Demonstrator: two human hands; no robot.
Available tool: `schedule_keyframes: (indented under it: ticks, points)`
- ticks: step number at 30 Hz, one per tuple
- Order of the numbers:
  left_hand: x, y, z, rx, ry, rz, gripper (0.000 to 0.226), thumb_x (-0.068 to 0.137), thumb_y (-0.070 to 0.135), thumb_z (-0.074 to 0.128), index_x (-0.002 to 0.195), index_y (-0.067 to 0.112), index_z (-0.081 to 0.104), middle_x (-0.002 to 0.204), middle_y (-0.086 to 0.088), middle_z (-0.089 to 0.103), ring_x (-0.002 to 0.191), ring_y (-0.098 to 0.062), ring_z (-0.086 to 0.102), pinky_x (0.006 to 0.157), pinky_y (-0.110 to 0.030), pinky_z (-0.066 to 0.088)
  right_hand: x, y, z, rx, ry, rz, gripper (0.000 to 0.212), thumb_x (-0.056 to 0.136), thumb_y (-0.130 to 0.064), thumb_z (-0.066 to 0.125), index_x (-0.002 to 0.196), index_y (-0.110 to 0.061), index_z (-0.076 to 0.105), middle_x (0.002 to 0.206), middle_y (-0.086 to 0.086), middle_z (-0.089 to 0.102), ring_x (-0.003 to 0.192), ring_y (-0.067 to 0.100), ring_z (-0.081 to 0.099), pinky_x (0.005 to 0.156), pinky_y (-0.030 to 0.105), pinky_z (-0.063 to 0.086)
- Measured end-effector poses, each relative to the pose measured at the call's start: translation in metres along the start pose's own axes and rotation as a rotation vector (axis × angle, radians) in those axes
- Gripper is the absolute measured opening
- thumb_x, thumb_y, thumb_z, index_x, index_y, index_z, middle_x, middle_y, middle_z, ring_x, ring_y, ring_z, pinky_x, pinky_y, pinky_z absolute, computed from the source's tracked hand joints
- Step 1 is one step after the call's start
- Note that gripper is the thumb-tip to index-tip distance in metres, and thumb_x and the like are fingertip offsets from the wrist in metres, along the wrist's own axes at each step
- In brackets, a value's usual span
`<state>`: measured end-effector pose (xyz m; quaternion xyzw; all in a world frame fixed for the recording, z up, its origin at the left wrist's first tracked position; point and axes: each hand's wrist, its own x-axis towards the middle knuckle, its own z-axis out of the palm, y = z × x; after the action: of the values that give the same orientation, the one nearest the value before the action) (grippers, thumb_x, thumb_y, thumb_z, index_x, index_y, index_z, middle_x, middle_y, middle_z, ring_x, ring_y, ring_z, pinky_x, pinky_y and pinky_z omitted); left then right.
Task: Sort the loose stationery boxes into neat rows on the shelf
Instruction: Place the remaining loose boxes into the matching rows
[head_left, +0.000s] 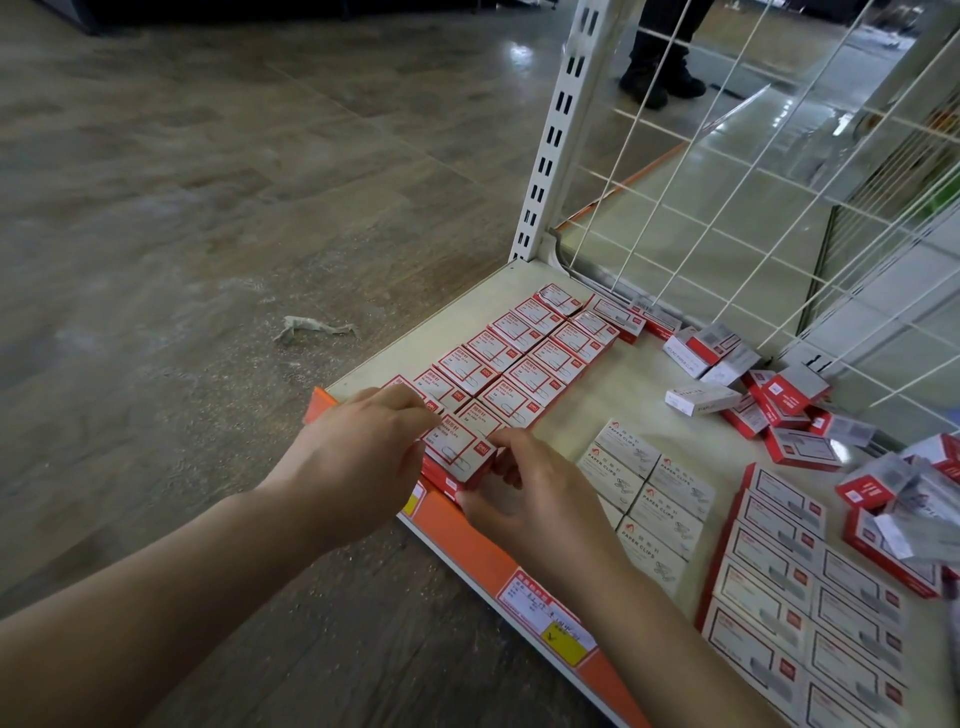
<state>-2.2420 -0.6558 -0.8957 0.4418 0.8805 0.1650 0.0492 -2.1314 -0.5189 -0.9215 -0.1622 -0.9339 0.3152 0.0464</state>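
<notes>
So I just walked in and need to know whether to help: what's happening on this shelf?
A person is sorting small stationery boxes on the bottom shelf. Both hands hold one red-and-white paper clip box at the shelf's front edge, left hand and right hand on either side, at the near end of two tidy rows. A loose heap of boxes still lies by the wire back panel.
</notes>
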Motion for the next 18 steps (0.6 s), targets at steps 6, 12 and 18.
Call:
schedule_keyframes:
  ticks: [6, 12, 18]
  points:
    - [0.001, 0.006, 0.000, -0.033, 0.049, 0.010, 0.036, 0.094, 0.019, 0.045, 0.128, 0.025, 0.054, 0.129, 0.008, 0.052, 0.117, -0.012, 0.047, 0.092, -0.026, 0.041, -0.004, 0.009, -0.013, -0.099, 0.048, -0.018, 0.051, 0.084, -0.046, 0.059, 0.129, -0.028, 0.043, 0.118, -0.014, 0.055, 0.099, -0.001, 0.047, 0.080, 0.009, 0.036]
    - [0.009, 0.027, -0.002, -0.057, 0.060, 0.026, 0.038, 0.093, 0.020, 0.047, 0.130, 0.025, 0.052, 0.133, 0.008, 0.050, 0.120, -0.014, 0.046, 0.095, -0.029, 0.041, -0.015, 0.018, -0.036, -0.078, 0.122, -0.011, 0.033, 0.088, -0.034, 0.057, 0.119, -0.025, 0.053, 0.098, -0.021, 0.044, 0.089, -0.005, 0.043, 0.071, 0.003, 0.034]
    - [0.014, 0.045, 0.005, -0.063, 0.056, 0.070, 0.034, 0.091, 0.022, 0.046, 0.123, 0.022, 0.059, 0.126, 0.003, 0.056, 0.116, -0.020, 0.052, 0.095, -0.033, 0.044, -0.022, 0.035, -0.052, -0.117, 0.172, 0.010, 0.029, 0.092, -0.025, 0.052, 0.122, -0.023, 0.053, 0.113, -0.012, 0.054, 0.096, -0.005, 0.042, 0.071, -0.001, 0.030]
